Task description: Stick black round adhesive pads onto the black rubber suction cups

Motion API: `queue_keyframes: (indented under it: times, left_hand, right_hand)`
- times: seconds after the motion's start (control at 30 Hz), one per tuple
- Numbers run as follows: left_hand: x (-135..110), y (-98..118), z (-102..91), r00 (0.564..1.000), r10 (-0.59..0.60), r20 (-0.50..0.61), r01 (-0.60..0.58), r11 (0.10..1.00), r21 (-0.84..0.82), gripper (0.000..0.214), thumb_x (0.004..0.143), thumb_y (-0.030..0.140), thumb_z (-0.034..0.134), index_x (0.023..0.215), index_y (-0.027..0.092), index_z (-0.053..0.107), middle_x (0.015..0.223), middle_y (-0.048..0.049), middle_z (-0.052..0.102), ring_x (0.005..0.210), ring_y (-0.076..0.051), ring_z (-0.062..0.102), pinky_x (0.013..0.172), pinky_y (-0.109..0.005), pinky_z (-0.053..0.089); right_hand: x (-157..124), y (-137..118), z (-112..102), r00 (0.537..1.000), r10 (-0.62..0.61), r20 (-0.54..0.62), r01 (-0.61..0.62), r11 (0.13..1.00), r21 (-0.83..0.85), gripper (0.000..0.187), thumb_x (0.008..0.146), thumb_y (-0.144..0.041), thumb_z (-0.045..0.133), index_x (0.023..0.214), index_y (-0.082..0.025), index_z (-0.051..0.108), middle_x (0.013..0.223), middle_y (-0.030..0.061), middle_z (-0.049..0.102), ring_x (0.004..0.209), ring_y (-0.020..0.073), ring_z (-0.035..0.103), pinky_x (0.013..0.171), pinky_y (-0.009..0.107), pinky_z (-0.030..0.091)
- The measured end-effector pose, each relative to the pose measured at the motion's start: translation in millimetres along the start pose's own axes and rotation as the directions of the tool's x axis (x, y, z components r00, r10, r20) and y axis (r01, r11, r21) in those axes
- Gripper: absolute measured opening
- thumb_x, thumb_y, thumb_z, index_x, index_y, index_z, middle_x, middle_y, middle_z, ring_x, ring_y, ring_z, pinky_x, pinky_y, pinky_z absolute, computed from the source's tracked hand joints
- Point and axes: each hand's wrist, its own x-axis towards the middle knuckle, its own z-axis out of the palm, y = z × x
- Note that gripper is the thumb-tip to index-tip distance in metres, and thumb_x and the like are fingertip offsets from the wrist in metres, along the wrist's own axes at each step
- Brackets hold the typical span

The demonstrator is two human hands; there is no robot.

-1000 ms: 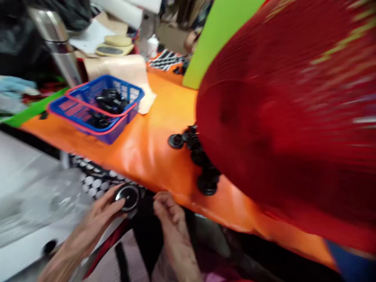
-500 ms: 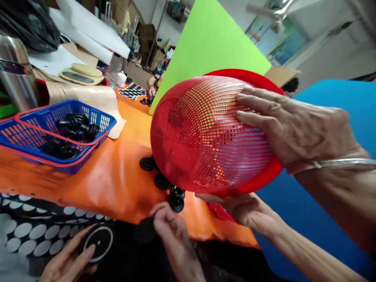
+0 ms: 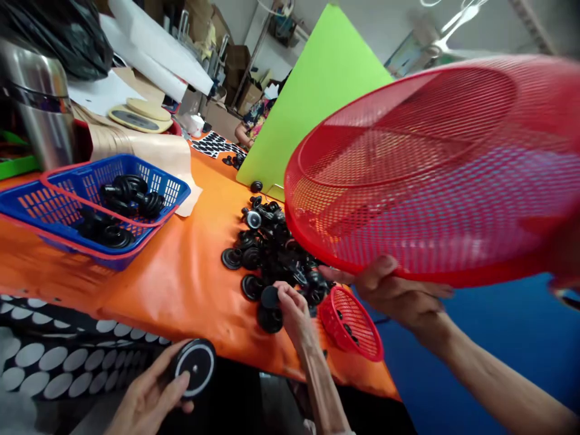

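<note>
My left hand (image 3: pixel 151 386) grips a round black part (image 3: pixel 196 367) with a white ring on its face and a small pin at the centre; the thumb presses on it. A thin black disc (image 3: pixel 270 297) is pinched between the fingers of my right hand (image 3: pixel 294 308), over the orange table cover. Just behind that hand lies a heap of black round parts (image 3: pixel 272 248). A small red basket (image 3: pixel 351 329) stands to its right, with a few black pieces inside.
From the right, a co-worker's hand (image 3: pixel 399 293) supports a large red mesh basket (image 3: pixel 408 175). A blue basket (image 3: pixel 99 260) with black parts stands left beside a steel flask (image 3: pixel 48 115). A green board (image 3: pixel 312 90) rises behind the heap. Another person's arm (image 3: pixel 243 134) shows beyond.
The co-worker has swung the large red basket up and right, uncovering the heap and small red basket. My left hand has moved right; my right hand has risen with its black disc.
</note>
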Motion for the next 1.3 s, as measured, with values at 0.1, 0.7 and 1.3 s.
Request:
queue_keyframes:
  times: [0.1, 0.7, 1.3]
  left_hand:
    - [5.3, -6.9, 17.6, 0.991, -0.01, 0.132, 0.017, 0.999, -0.047, 0.065, 0.06, 0.059, 0.078, 0.111, 0.019, 0.069, 0.099, -0.0086, 0.071, 0.074, -0.021, 0.063, 0.06, -0.029, 0.056]
    - [67.0, 0.7, 107.8, 0.923, 0.171, 0.344, -0.208, 0.975, 0.073, 0.038, 0.075, 0.037, 0.066, 0.11, 0.02, 0.07, 0.109, -0.0088, 0.07, 0.109, -0.029, 0.061, 0.097, -0.036, 0.048]
    - [58.2, 23.0, 101.7, 0.891, -0.019, 0.453, -0.051, 0.988, 0.143, 0.049, 0.081, 0.043, 0.065, 0.12, 0.015, 0.059, 0.106, -0.0088, 0.065, 0.079, -0.017, 0.063, 0.071, -0.031, 0.056]
  right_hand:
    - [8.6, 38.0, 4.3, 0.999, 0.015, -0.039, -0.019, 0.995, -0.097, 0.057, 0.08, -0.057, 0.05, 0.046, -0.01, 0.05, 0.075, 0.0007, 0.068, 0.067, 0.0101, 0.065, 0.054, 0.021, 0.04]
    - [57.3, 55.6, -22.7, 0.938, 0.231, 0.259, -0.16, 0.95, -0.268, 0.036, 0.067, -0.047, 0.077, 0.067, -0.015, 0.06, 0.082, 0.0033, 0.055, 0.068, 0.0158, 0.059, 0.081, 0.042, 0.05]
    - [-36.6, -12.7, -24.3, 0.816, -0.39, -0.426, 0.194, 0.88, -0.433, 0.027, 0.067, -0.044, 0.075, 0.068, -0.022, 0.059, 0.088, 0.0039, 0.052, 0.078, 0.0183, 0.052, 0.073, 0.036, 0.048]
